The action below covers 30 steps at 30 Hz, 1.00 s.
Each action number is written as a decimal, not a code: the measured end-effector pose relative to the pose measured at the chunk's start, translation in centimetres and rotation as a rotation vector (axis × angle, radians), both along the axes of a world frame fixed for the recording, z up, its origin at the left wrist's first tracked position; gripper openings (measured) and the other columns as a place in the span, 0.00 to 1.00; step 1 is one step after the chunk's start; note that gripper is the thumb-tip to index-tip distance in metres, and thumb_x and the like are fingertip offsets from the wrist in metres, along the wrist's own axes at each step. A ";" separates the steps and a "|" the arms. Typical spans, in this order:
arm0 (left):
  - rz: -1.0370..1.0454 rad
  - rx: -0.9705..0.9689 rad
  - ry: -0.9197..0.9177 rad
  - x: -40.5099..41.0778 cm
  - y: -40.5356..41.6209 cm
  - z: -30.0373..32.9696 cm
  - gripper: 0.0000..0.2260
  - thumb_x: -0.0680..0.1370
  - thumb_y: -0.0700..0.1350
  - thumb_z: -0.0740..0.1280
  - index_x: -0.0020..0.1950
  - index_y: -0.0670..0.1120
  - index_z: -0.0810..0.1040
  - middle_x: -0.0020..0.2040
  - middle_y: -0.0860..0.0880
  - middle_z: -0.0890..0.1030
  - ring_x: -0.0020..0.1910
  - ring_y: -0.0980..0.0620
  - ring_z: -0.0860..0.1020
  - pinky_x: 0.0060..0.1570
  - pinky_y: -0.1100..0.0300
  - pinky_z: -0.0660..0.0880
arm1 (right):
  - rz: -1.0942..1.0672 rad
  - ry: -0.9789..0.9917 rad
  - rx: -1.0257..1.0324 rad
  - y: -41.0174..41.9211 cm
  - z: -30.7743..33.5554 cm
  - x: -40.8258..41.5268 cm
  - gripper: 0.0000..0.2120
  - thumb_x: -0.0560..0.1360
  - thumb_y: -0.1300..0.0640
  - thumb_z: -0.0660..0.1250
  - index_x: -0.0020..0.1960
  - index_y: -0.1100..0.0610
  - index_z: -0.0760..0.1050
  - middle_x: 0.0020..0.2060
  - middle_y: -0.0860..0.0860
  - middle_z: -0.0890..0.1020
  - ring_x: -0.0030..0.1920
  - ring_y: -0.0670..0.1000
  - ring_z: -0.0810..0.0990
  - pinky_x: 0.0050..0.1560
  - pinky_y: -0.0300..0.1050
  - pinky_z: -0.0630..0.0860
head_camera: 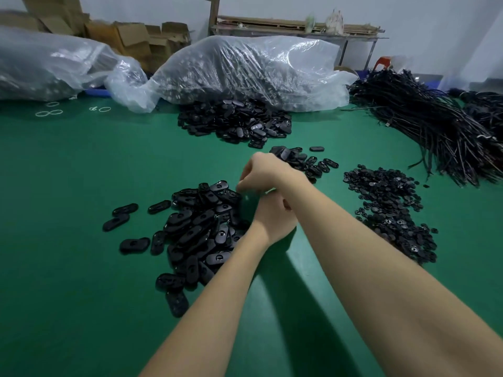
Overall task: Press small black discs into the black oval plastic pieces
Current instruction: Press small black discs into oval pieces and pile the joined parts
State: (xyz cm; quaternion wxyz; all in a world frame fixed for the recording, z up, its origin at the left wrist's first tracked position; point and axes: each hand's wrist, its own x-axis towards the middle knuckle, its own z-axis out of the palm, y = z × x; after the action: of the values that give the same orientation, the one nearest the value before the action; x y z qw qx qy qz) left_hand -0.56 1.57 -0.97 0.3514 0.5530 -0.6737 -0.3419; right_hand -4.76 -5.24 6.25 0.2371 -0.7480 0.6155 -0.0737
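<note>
Head view: right hand (258, 170) crosses above left hand (272, 219), both with curled fingers over the near heap of black oval plastic pieces (196, 232); whether either grasps anything I cannot tell; small black discs (392, 210) lie heaped to the right on the green table (68, 186).

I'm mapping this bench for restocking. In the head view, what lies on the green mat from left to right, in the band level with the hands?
Pile of oval pieces → left hand → pile of small discs → black cables.
</note>
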 end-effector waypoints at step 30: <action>0.001 0.152 0.611 0.3 -1.5 -0.4 0.03 0.80 0.40 0.71 0.50 0.47 0.83 0.41 0.51 0.87 0.43 0.54 0.85 0.48 0.64 0.80 | -0.256 -0.558 -0.164 6.5 -4.1 -12.7 0.08 0.73 0.57 0.77 0.49 0.46 0.85 0.44 0.43 0.87 0.42 0.47 0.86 0.45 0.48 0.84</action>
State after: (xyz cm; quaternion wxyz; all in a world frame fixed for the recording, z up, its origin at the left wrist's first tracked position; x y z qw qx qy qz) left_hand -0.24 0.07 -1.34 0.4954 0.4496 -0.5093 -0.5414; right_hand -17.44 1.29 2.11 0.3246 -0.6321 0.6078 -0.3546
